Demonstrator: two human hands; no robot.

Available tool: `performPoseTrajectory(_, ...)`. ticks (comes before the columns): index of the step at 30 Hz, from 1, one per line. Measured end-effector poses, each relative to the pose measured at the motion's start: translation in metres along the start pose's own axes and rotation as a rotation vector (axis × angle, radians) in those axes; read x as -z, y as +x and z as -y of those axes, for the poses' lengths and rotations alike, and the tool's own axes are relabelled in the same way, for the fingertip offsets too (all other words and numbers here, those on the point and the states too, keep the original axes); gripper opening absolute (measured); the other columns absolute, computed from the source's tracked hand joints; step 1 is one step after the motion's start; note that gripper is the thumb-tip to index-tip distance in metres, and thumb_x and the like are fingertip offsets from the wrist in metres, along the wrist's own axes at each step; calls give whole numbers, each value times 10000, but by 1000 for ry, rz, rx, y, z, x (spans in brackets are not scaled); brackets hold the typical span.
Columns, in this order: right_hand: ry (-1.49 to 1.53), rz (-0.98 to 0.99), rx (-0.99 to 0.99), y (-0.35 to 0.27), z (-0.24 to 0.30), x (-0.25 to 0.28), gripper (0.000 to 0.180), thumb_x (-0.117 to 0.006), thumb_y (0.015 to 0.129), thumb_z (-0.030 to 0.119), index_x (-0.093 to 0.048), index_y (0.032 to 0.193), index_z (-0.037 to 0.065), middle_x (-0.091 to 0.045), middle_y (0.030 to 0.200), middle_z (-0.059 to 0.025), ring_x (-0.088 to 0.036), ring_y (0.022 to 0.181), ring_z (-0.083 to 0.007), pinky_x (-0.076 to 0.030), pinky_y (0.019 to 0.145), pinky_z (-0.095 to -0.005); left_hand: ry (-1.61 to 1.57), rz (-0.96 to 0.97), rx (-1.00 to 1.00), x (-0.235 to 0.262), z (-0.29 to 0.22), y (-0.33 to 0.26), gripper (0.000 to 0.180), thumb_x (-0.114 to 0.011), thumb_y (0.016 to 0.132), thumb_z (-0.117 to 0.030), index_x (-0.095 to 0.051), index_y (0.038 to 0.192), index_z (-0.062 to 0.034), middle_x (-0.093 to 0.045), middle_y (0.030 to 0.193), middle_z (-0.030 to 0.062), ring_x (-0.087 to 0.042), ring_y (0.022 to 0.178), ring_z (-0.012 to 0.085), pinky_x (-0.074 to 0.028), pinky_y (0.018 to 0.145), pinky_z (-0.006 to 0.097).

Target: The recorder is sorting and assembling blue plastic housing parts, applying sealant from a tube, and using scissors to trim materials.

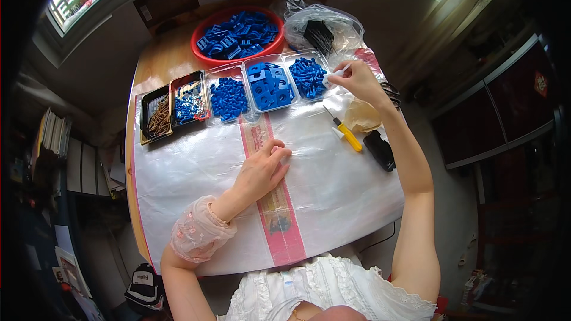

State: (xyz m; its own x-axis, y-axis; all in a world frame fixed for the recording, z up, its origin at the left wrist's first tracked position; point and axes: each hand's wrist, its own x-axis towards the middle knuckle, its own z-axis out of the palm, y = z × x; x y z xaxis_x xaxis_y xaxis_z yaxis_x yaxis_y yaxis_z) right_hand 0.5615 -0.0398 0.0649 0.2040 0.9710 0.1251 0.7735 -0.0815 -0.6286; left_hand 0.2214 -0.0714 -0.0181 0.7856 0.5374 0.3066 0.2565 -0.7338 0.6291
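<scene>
My left hand (260, 169) rests over the sheet in the middle of the table, its fingers loosely bent and apart, with nothing visible in them. My right hand (361, 81) reaches to the far right, thumb and fingers pinched on a small white piece (341, 72) whose kind I cannot make out. It is at the right edge of a clear tray of small blue parts (309, 77). Beside that tray is another clear tray of flat blue plates with round holes (269, 85). Further left stands a third clear tray of small blue parts (229, 98).
Two dark trays stand at the left, one with brass-coloured screws (159, 116), one with small blue and silvery bits (190, 104). Behind are a red basin of blue pieces (238, 34) and a plastic bag (333, 24). A yellow-handled screwdriver (348, 135) and a black object (379, 150) lie right.
</scene>
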Motion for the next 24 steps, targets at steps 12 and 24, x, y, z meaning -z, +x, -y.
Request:
performPoseTrajectory(12, -30, 4, 100, -87, 26, -61, 311, -794, 854, 208, -658, 974, -45, -634, 664, -140, -649, 615, -262, -501, 601, -401, 28, -12, 2, -1, -2, 1, 282, -728, 898, -102, -637, 1164, -95, -575, 1215, 92, -676, 850, 254, -560, 780, 404)
performPoseTrajectory(24, -27, 21, 82, -100, 30, -44, 500, -860, 828, 334, -667, 1119, -24, -644, 740, -110, -650, 675, -243, -515, 660, -392, 55, 15, 24, -1, -2, 0, 259, -717, 905, -117, -633, 1148, -85, -570, 1218, 95, -698, 874, 267, -569, 776, 420)
